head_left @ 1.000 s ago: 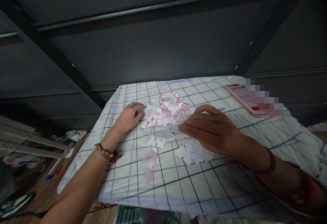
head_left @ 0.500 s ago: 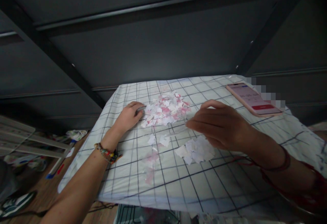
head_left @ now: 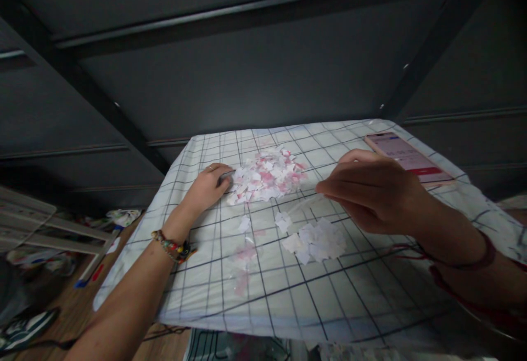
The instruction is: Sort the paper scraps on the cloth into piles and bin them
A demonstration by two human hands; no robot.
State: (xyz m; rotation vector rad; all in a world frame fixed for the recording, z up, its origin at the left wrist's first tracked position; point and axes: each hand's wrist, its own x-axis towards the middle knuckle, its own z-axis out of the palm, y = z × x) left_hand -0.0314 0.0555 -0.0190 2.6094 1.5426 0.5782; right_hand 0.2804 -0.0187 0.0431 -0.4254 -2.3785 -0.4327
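A pile of torn white and pink paper scraps (head_left: pixel 269 177) lies on the checked cloth (head_left: pixel 197 284). My left hand (head_left: pixel 209 188) rests at the pile's left edge, thumb and fingers apart, holding nothing visible. My right hand (head_left: pixel 370 190) is raised to the right of the pile, fingertips pinched together. From them a faint clear strip (head_left: pixel 302 207) seems to run down-left to a white scrap (head_left: pixel 283 221). Below that hand sits a smaller heap of white scraps (head_left: pixel 319 240). A single white scrap (head_left: pixel 244 223) and pinkish clear pieces (head_left: pixel 245 256) lie nearer the front.
A phone (head_left: pixel 411 157) in a pink case lies at the table's right rear, partly behind my right hand. Dark panels (head_left: pixel 247 86) rise behind the table. On the left floor are a pale ladder-like frame (head_left: pixel 61 234) and a shoe (head_left: pixel 28 328).
My right hand has moved right, and the white scrap at the strip's far end has slid right with it, towards the smaller heap. My left hand has stayed in place.
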